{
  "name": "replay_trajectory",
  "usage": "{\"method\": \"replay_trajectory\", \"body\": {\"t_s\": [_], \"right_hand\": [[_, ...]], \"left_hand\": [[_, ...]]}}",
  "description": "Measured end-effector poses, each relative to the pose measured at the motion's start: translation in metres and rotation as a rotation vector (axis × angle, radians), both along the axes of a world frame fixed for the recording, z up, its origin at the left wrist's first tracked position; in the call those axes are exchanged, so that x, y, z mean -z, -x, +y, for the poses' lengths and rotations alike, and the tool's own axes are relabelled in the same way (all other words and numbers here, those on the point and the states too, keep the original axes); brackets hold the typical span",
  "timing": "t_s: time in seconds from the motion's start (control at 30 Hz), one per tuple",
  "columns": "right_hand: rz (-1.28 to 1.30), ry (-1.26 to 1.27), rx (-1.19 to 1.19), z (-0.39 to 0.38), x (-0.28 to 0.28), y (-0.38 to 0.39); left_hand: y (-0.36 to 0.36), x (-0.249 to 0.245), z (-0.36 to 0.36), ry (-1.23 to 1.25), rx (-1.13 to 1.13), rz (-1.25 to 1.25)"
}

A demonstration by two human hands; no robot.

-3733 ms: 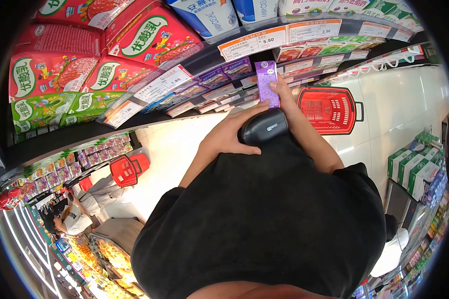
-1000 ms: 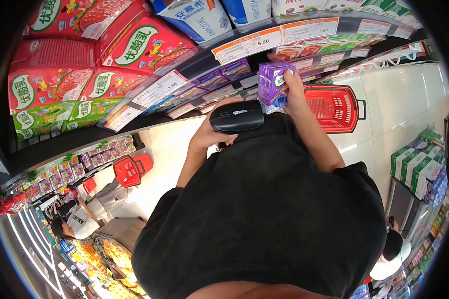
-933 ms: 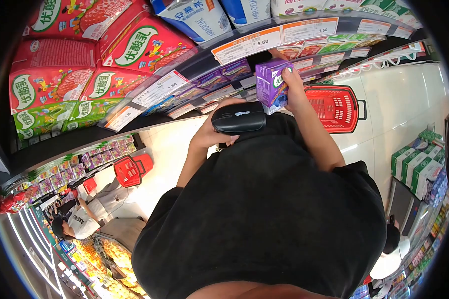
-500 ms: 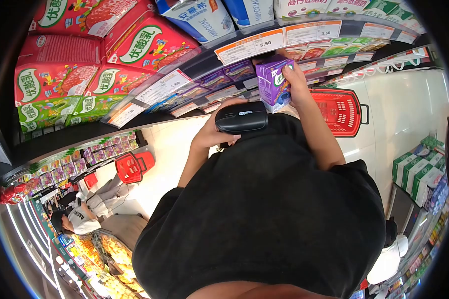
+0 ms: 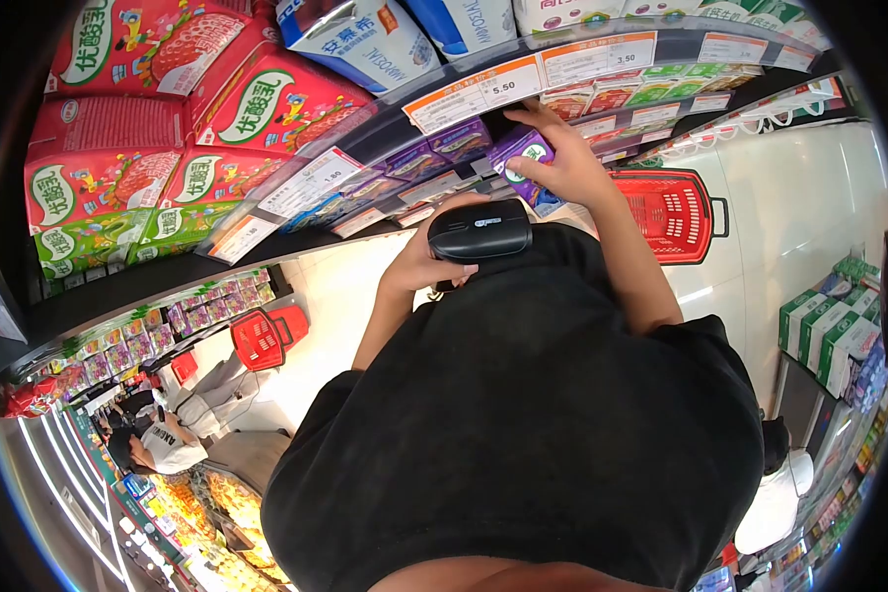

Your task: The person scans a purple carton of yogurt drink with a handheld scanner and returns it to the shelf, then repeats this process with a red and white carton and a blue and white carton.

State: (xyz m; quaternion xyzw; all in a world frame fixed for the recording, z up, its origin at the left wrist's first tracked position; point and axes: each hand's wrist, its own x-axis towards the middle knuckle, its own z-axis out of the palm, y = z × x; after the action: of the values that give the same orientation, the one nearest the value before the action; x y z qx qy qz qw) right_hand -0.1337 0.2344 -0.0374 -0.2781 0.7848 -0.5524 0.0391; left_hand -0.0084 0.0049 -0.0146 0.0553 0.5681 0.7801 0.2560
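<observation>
My left hand [image 5: 411,264] is wrapped round a black handheld scanner [image 5: 479,235], close to my chest; its grip is mostly hidden below. Held in my right hand [image 5: 569,166] is a purple drink carton [image 5: 515,150] with a green and white logo, tilted at the shelf front. The thumb lies across its face while the fingers reach over the top towards a dark gap in the row. Just left of it, more purple cartons [image 5: 461,141] stand on the lower shelf. Price labels [image 5: 503,89] line the shelf edge above.
Red strawberry drink packs [image 5: 104,148] and blue and white cartons [image 5: 365,44] fill the upper shelf. A red shopping basket [image 5: 705,202] sits on the floor at right, another red basket [image 5: 266,340] at left. Other people, one in a white shirt [image 5: 173,444], are farther off.
My right hand has moved up and left with the purple carton, turning and tilting it towards the shelf gap. My left hand stays in place with the scanner.
</observation>
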Motion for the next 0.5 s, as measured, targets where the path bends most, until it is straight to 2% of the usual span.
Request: {"method": "replay_trajectory", "body": {"t_s": [0.4, 0.47, 0.5], "right_hand": [[0.015, -0.108, -0.024, 0.0092, 0.0038, 0.0002], [0.018, 0.063, -0.082, 0.0094, 0.0041, -0.0032], [0.02, 0.063, -0.081, 0.009, 0.0025, -0.0068]], "left_hand": [[-0.0032, -0.0002, -0.0005, -0.007, -0.02, 0.002], [-0.0024, -0.0002, -0.0003, -0.017, -0.023, -0.002], [-0.0018, -0.0007, -0.0007, 0.003, -0.005, -0.007]]}}
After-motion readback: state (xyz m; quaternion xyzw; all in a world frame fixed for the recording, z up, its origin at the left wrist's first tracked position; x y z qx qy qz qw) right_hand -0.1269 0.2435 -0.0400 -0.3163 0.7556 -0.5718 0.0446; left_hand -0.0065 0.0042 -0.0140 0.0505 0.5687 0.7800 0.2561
